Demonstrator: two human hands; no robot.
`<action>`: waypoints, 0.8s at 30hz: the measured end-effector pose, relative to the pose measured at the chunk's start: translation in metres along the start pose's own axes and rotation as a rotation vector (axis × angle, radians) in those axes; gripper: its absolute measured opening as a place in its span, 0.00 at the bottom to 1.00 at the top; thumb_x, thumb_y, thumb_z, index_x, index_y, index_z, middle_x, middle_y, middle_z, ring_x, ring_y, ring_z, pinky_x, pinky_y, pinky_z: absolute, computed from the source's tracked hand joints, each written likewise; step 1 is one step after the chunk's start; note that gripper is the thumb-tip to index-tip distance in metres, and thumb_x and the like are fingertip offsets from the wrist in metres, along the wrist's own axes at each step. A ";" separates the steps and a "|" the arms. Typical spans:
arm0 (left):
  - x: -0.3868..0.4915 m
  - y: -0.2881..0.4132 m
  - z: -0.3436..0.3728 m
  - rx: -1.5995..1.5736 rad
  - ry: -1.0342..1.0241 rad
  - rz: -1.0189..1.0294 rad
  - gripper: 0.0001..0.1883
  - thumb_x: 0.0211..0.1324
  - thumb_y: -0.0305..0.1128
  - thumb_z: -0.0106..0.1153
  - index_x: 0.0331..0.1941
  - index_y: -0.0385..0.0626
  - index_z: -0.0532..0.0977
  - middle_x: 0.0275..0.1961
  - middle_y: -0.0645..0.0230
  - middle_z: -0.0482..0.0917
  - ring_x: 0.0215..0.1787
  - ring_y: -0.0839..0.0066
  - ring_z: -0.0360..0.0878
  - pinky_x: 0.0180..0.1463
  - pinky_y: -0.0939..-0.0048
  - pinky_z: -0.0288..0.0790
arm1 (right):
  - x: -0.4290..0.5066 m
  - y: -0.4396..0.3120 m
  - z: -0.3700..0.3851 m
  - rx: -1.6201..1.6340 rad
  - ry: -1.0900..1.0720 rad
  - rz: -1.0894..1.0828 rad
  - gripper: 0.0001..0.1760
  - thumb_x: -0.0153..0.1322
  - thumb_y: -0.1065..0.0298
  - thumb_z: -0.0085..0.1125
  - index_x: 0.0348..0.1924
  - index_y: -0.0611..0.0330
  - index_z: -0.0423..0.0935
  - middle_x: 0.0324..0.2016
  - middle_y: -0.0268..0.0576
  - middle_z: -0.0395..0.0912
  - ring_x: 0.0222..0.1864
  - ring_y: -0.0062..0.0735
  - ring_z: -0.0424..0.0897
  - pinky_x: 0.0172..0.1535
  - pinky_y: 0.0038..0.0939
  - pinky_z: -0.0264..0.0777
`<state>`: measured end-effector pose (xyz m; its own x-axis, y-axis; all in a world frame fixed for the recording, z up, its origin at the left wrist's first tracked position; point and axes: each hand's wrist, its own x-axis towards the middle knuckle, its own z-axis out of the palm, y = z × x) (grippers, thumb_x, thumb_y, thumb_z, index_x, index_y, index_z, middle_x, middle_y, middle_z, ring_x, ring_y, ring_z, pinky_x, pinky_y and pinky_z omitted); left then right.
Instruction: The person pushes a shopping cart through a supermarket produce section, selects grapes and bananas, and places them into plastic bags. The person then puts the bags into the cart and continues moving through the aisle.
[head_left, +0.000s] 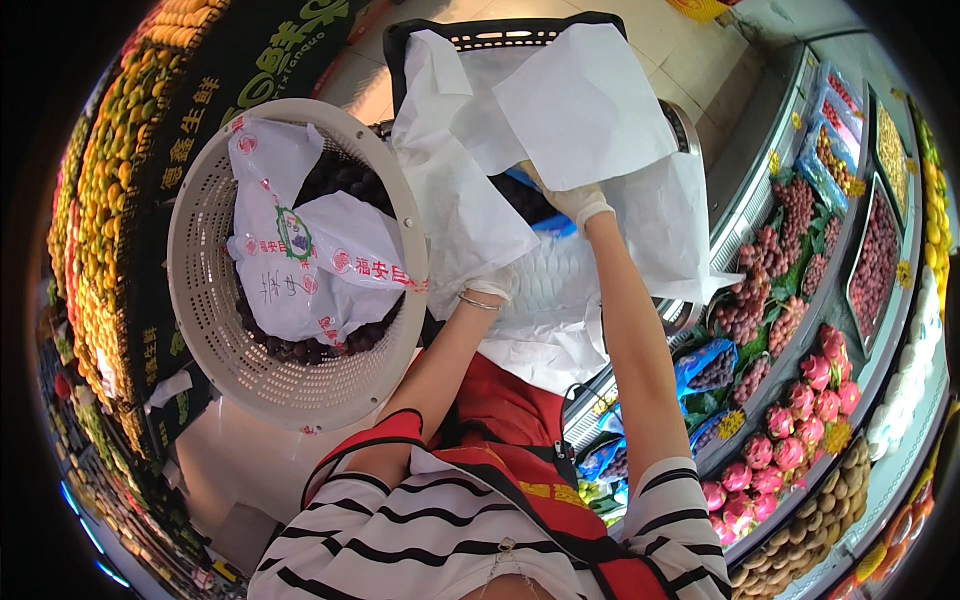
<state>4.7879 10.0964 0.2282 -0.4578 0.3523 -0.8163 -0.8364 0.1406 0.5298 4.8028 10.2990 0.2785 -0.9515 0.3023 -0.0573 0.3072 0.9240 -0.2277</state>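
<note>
A black plastic crate lined with white paper sheets stands before me. Inside it, a gap between the sheets shows dark grapes in a blue bag. My right hand, in a pale glove, reaches into the crate beside these grapes; a loose paper sheet covers part of its fingers. At the crate's near left side, my left hand is gloved too and touches the paper lining. Its fingers are mostly hidden by paper. Padded white wrapping lies between my wrists.
Left of the crate stands a round perforated plastic basket with dark grapes and printed white bags. A display shelf on the right carries red grapes, dragon fruit and kiwis. Stacked yellow-green fruit lines the far left.
</note>
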 end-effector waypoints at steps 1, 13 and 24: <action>-0.004 0.004 0.002 -0.041 -0.018 0.005 0.31 0.65 0.52 0.44 0.67 0.48 0.60 0.68 0.62 0.63 0.69 0.61 0.59 0.71 0.54 0.50 | -0.015 -0.006 -0.006 0.243 -0.021 0.063 0.29 0.72 0.41 0.47 0.53 0.56 0.75 0.51 0.53 0.75 0.53 0.55 0.74 0.54 0.43 0.68; -0.076 0.034 0.019 -0.302 -0.158 -0.077 0.36 0.65 0.56 0.40 0.71 0.49 0.54 0.73 0.61 0.57 0.75 0.57 0.52 0.76 0.51 0.44 | -0.103 -0.088 -0.046 0.542 0.366 0.485 0.22 0.64 0.47 0.59 0.24 0.61 0.75 0.25 0.53 0.76 0.30 0.53 0.77 0.35 0.45 0.71; -0.116 0.001 -0.029 0.052 -0.736 -0.227 0.41 0.59 0.67 0.45 0.69 0.52 0.56 0.68 0.63 0.63 0.67 0.59 0.65 0.69 0.50 0.61 | -0.264 -0.138 -0.111 1.137 0.629 0.800 0.53 0.56 0.46 0.74 0.66 0.59 0.59 0.47 0.54 0.68 0.51 0.51 0.73 0.54 0.37 0.69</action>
<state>4.8310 10.0286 0.3167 0.0567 0.8318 -0.5521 -0.8622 0.3196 0.3930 5.0138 10.1178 0.4325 -0.2958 0.9379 -0.1813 0.2677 -0.1008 -0.9582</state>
